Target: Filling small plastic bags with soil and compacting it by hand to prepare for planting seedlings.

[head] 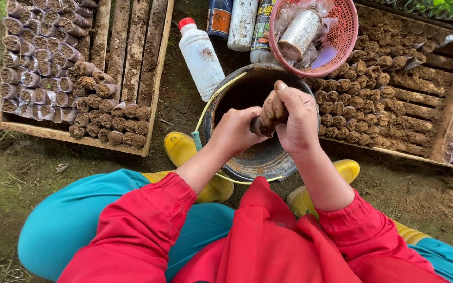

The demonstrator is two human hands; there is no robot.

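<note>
Soil-filled tube (268, 121) gripped in both hands, left (235, 131) pinching its lower end, right (295, 119) wrapped round its top, over a bucket (258, 157) just below (dark, mostly empty), white bottle (200, 57) beyond the left hand, pink basket (342, 36) above the right.

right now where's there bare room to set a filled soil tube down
Bare slats in the left crate, right of its tube rows, and in the right crate, beyond its rows. Crowded: around the bucket, hemmed by bottles, pink basket and yellow boots.
</note>
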